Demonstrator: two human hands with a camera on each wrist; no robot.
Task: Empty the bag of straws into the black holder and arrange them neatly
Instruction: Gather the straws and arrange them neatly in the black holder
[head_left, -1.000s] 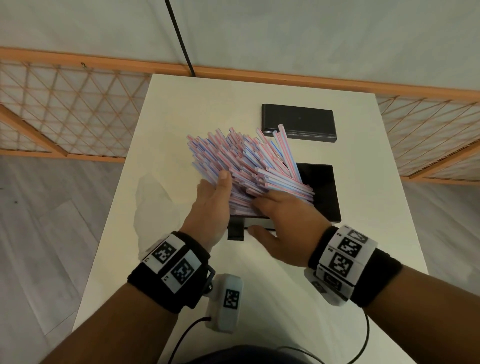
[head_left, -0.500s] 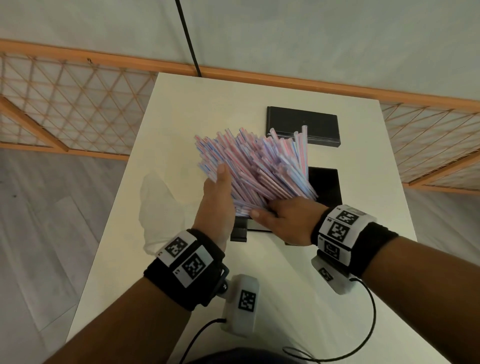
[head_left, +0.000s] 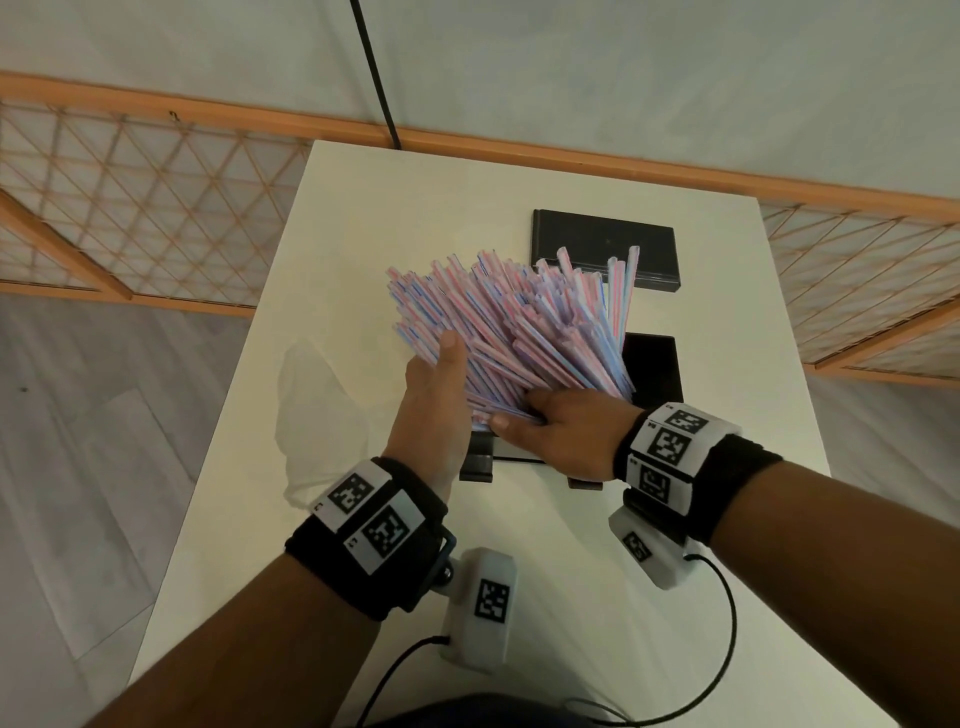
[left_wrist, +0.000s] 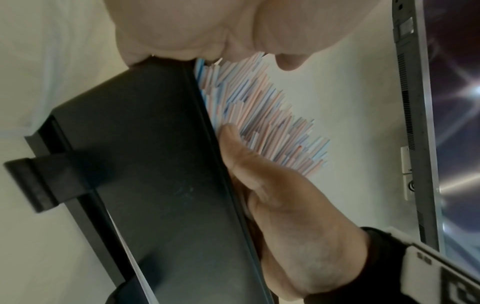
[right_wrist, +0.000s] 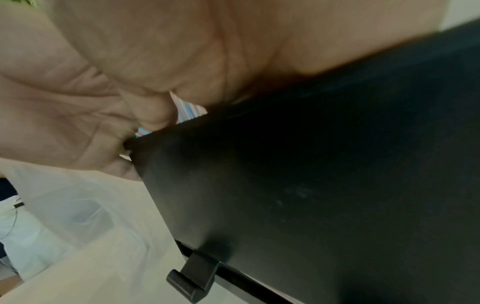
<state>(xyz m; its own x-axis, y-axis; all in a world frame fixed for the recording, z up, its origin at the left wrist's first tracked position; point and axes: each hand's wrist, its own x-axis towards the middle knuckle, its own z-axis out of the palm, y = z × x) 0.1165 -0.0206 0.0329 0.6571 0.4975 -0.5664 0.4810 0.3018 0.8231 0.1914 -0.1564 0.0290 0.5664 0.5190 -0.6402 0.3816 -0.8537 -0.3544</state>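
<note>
A thick bundle of pink-and-blue striped straws (head_left: 519, 322) fans up and to the left out of the black holder (head_left: 655, 364) in the middle of the white table (head_left: 415, 208). My left hand (head_left: 441, 384) holds the bundle's left side, thumb laid along the straws and fingers hidden under them. My right hand (head_left: 561, 421) grips the straws' near ends at the holder's front rim. In the left wrist view the right hand (left_wrist: 272, 195) lies on the holder's (left_wrist: 155, 164) rim beside the straws (left_wrist: 272, 127). The right wrist view shows my palm (right_wrist: 130, 72) on the holder's wall (right_wrist: 311, 185).
The empty clear plastic bag (head_left: 322, 415) lies crumpled on the table left of my left hand. A flat black lid (head_left: 605, 249) lies at the far side, behind the straws. An orange lattice fence (head_left: 130, 208) runs behind the table. Wrist-camera cables trail near the front edge.
The bundle has swung to the right and stands steeper, its tips now reaching the black lid. My right hand has slid left onto the straws' near ends. The left hand stays at the bundle's side.
</note>
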